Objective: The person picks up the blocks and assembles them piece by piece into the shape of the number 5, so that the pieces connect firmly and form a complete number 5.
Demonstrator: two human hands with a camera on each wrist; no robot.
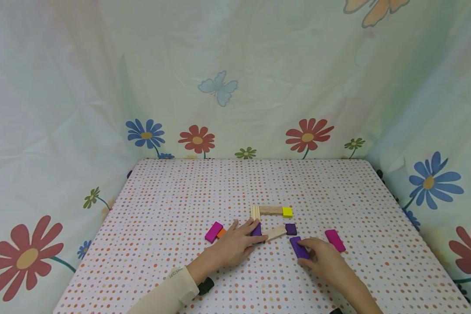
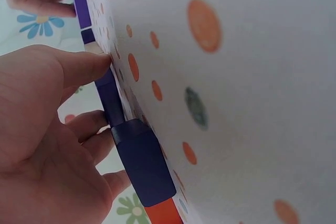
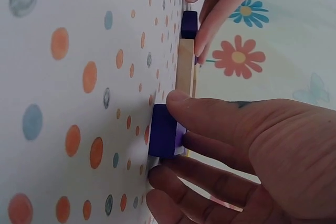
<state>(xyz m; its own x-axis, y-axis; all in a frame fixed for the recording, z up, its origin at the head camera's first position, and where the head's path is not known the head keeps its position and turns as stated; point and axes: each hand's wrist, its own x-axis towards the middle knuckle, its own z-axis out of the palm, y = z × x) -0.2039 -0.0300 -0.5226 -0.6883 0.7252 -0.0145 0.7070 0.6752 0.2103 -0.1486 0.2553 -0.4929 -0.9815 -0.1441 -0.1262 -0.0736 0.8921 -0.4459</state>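
Right hand [image 1: 325, 257]: pinching purple block [image 1: 297, 247]; dark cube [image 1: 291, 229] at eleven o'clock. Left hand [image 1: 233, 244]: spread over dark block [image 1: 257, 230]. Likely step: placing; next needs alignment.

Fingers [image 3: 212, 149] pinch 1 purple block [image 3: 164, 129]

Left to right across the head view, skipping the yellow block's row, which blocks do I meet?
Left pink block, orange block, purple block by the left hand, pale block, dark block, violet block in the right hand, right pink block.
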